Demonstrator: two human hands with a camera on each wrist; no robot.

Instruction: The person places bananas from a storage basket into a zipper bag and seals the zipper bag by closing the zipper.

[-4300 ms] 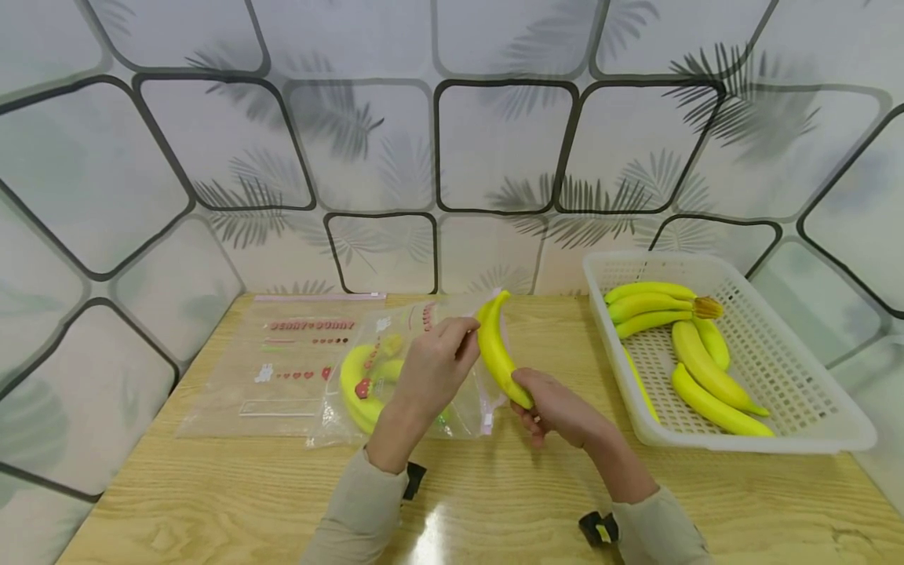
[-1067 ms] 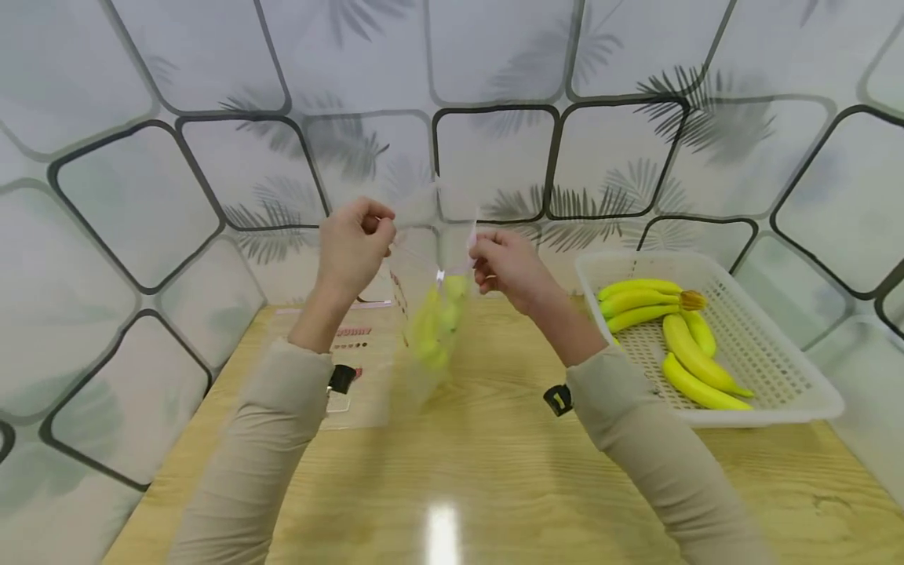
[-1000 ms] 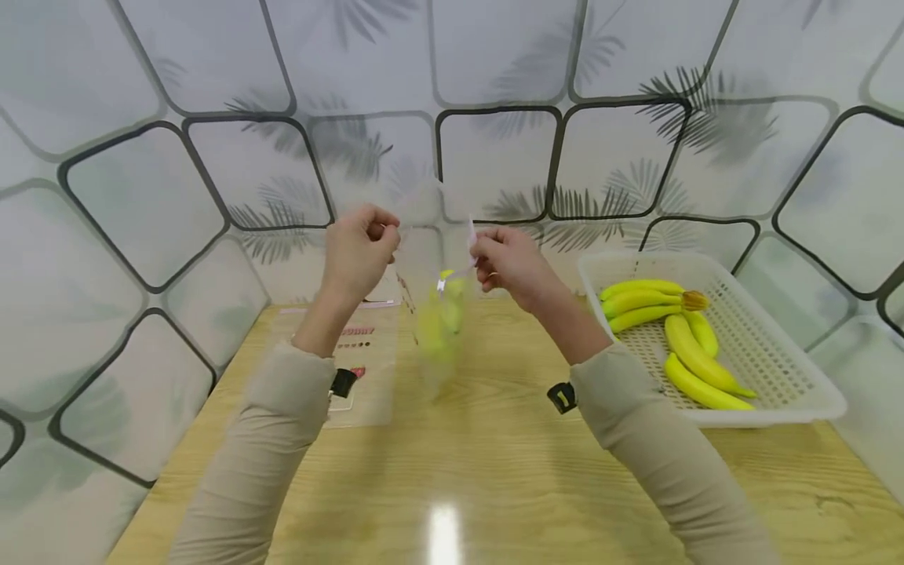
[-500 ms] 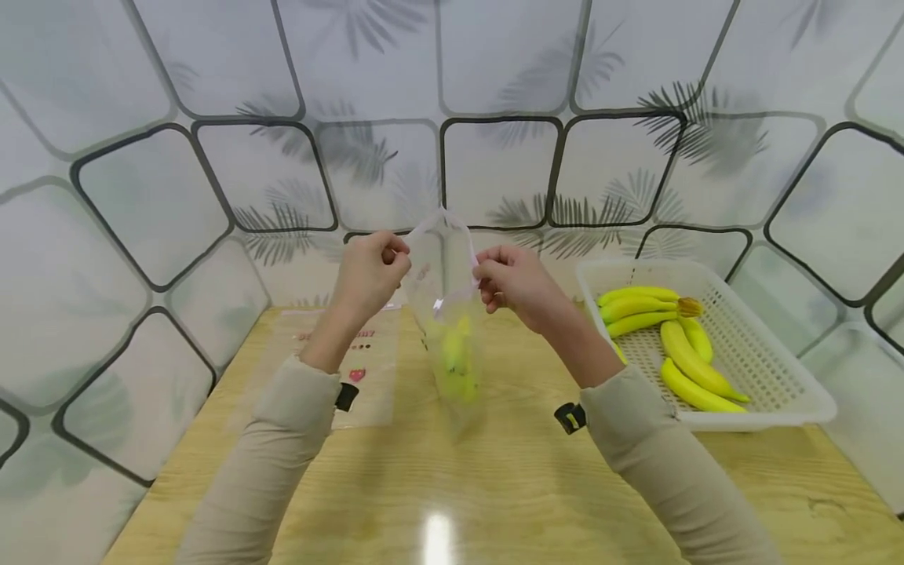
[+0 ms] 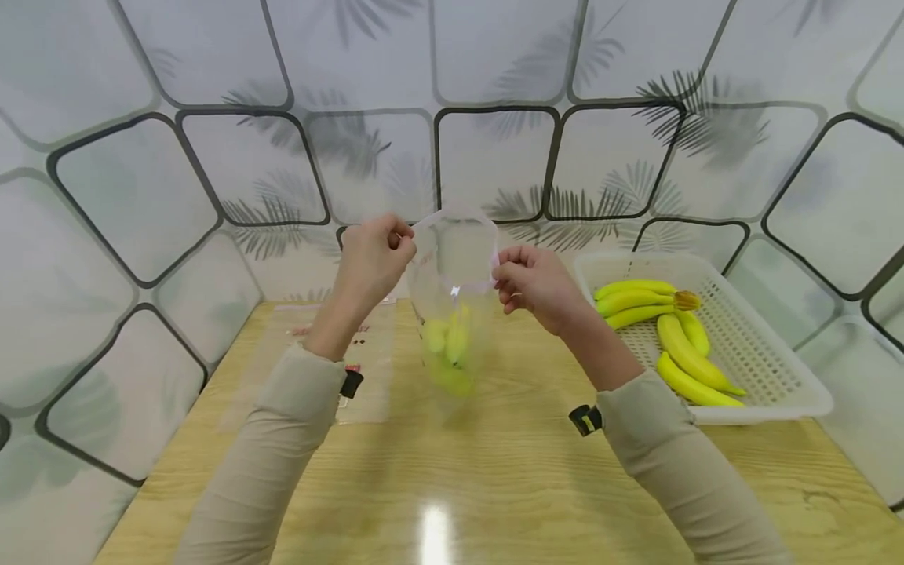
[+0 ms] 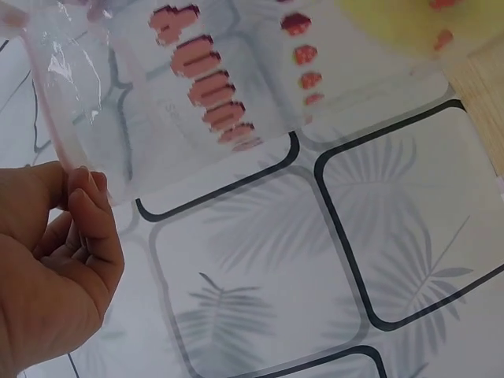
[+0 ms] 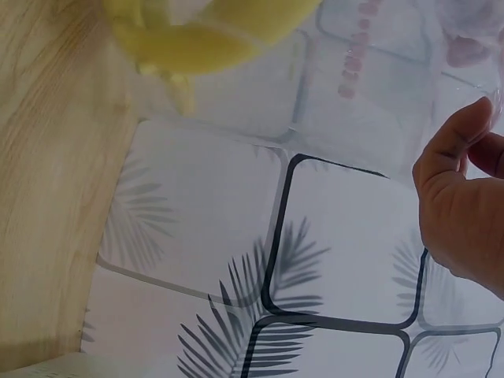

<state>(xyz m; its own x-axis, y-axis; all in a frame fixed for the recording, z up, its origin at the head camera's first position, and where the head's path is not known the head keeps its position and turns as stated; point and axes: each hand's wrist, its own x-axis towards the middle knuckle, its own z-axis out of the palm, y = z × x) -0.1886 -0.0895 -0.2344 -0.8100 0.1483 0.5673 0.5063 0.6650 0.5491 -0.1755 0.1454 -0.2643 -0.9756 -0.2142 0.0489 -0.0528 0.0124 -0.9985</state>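
A clear zipper bag point(image 5: 457, 314) hangs upright in the middle of the head view, its mouth spread into a wide loop. My left hand point(image 5: 374, 259) pinches the rim on the left side, and my right hand point(image 5: 538, 284) pinches it on the right. Inside the bag, yellow bananas point(image 5: 457, 336) lie toward the bottom, blurred by the plastic. Red printed letters and strawberries show on the bag point(image 6: 209, 75) in the left wrist view. From the right wrist, a banana point(image 7: 213, 35) shows through the film near the top.
A white plastic basket point(image 5: 784, 369) with a bunch of bananas point(image 5: 639, 302) and several loose bananas point(image 5: 695, 357) stands on the right. Another clear printed bag point(image 5: 367, 377) lies flat on the wooden table point(image 5: 494, 486), partly behind my left arm. A patterned wall covering point(image 5: 494, 157) rises behind.
Earlier my right hand held a banana at the bag lying on the table. Since then the bag has been lifted upright, and over the last second its mouth has widened as my hands moved apart.
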